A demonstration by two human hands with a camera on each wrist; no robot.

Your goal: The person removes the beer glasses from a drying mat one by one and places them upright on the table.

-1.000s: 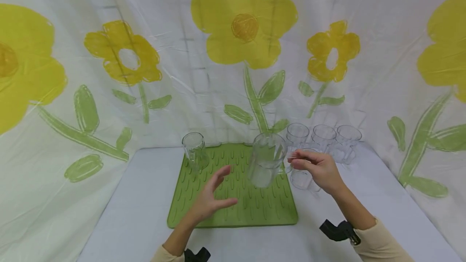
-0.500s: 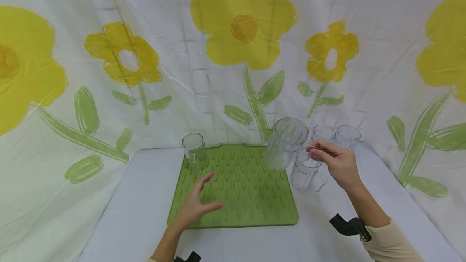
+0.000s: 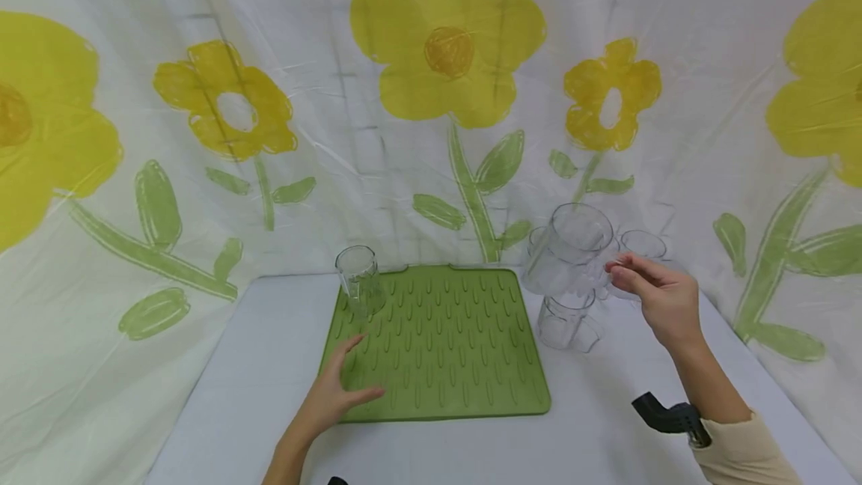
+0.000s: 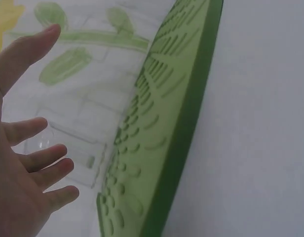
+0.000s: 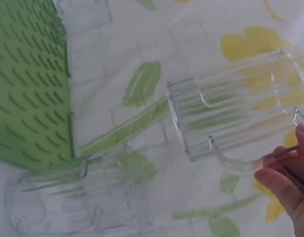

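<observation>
My right hand (image 3: 660,298) pinches the handle of a clear ribbed mug (image 3: 571,249), raised at the right beyond the mat's edge. In the right wrist view the held mug (image 5: 226,106) hangs apart from another clear mug (image 5: 68,197) at lower left. My left hand (image 3: 326,395) is over the near left part of the green ridged mat (image 3: 458,365), thumb and fingers spread, holding nothing. On the mat's back left corner stands a clear mug (image 3: 360,279). Another mug (image 3: 560,324) stands just right of the mat.
More clear mugs, among them one (image 3: 645,245) at the back right, stand partly hidden behind the held mug and my right hand. A white curtain (image 3: 323,193) with yellow flowers closes off the back of the white table (image 3: 249,365).
My right hand has carried the mug from above the mat to the right and slightly up, over the row of mugs. My left hand has moved left and toward me.
</observation>
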